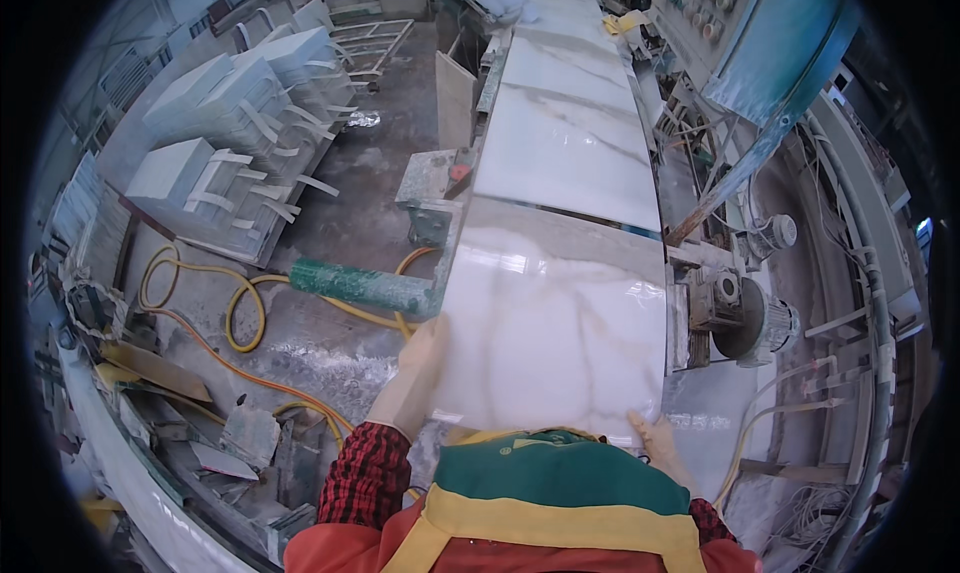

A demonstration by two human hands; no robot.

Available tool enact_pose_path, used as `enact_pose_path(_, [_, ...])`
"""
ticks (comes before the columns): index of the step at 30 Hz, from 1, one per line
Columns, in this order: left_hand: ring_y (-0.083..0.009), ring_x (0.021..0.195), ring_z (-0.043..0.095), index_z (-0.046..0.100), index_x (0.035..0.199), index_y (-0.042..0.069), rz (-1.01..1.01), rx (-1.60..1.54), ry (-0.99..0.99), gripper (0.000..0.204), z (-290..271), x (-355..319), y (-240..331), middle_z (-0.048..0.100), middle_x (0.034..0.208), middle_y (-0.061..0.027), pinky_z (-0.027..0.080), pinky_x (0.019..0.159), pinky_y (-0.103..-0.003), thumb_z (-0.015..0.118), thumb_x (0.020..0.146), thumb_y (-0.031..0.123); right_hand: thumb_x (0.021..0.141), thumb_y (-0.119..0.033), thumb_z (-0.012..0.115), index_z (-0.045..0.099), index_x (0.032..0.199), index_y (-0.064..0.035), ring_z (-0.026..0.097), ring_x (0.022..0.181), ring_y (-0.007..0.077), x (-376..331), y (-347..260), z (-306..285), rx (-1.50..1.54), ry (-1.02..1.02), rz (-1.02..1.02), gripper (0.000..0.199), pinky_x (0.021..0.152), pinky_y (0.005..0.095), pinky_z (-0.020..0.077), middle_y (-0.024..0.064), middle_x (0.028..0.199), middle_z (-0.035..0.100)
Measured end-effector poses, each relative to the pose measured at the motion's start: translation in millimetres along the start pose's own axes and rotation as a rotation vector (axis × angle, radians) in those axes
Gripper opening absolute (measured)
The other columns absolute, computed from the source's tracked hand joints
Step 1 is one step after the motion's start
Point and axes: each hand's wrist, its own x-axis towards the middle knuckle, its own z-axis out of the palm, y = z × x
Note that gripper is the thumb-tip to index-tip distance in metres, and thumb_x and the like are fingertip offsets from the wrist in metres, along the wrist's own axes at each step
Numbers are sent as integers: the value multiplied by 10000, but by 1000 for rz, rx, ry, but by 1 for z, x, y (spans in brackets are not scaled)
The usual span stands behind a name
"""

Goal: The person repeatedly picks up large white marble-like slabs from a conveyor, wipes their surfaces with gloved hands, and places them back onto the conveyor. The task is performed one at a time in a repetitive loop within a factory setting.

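A large polished white stone slab [550, 333] with grey-brown veins lies flat in front of me, at the near end of a conveyor line. My left hand [422, 351] grips its left edge, the fingers mostly hidden beneath or behind it. At the near right corner, my right hand [655, 438] holds the slab with the thumb side near the top face. Beyond a narrow gap, a second veined slab [570, 153] rests on the conveyor, with more slabs in a row behind it. A green and yellow apron covers my front, close to the slab's near edge.
Left of the slab, a green roller [362, 286] sticks out over yellow hoses [240, 313] on the wet floor. Strapped stacks of slabs [245, 113] stand farther left; broken pieces [250, 433] lie nearer. An electric motor [760, 321] and a blue control cabinet [780, 48] flank the right side.
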Motion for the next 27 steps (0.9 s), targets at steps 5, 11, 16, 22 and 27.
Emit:
enact_pose_path(5, [-389, 1323, 607, 632, 1434, 120, -44, 12, 63, 705, 9, 9, -2, 685, 1368, -196, 417, 1132, -448, 301, 1050, 610, 863, -265, 880, 692, 1270, 21, 685, 981, 177, 1, -14, 3, -16, 22, -15, 532, 860, 355, 572, 85, 1105, 744])
enact_pose_path(11, [-397, 1329, 603, 629, 1439, 114, -20, 46, 50, 720, 5, 15, 6, 685, 1369, -202, 420, 1132, -444, 313, 1046, 627, 867, -201, 881, 690, 1251, 39, 678, 977, 164, 15, -17, 3, 53, 17, 46, 491, 865, 343, 569, 72, 1098, 735])
enact_pose_path(16, [-401, 1349, 588, 616, 1453, 97, -67, 6, 73, 733, 14, 25, 5, 669, 1390, -217, 417, 1140, -447, 312, 1047, 627, 881, -170, 869, 681, 1277, 39, 682, 995, 168, 21, -28, 3, 109, -28, 32, 486, 895, 342, 564, 79, 1140, 735])
enact_pose_path(22, [-411, 1367, 569, 594, 1478, 90, -83, 23, 70, 760, 17, 41, -3, 640, 1431, -226, 400, 1162, -442, 309, 1045, 645, 891, -151, 848, 598, 1395, 13, 670, 1133, 203, 34, -26, -1, 77, -61, 73, 586, 1005, 364, 533, 84, 1260, 702])
enact_pose_path(27, [-409, 1396, 541, 567, 1506, 112, -130, 33, 49, 759, 12, 40, 9, 610, 1474, -209, 380, 1188, -442, 296, 1048, 654, 866, -151, 881, 653, 1327, 49, 683, 1046, 182, 35, -36, 7, 112, -29, 22, 552, 937, 341, 556, 99, 1201, 730])
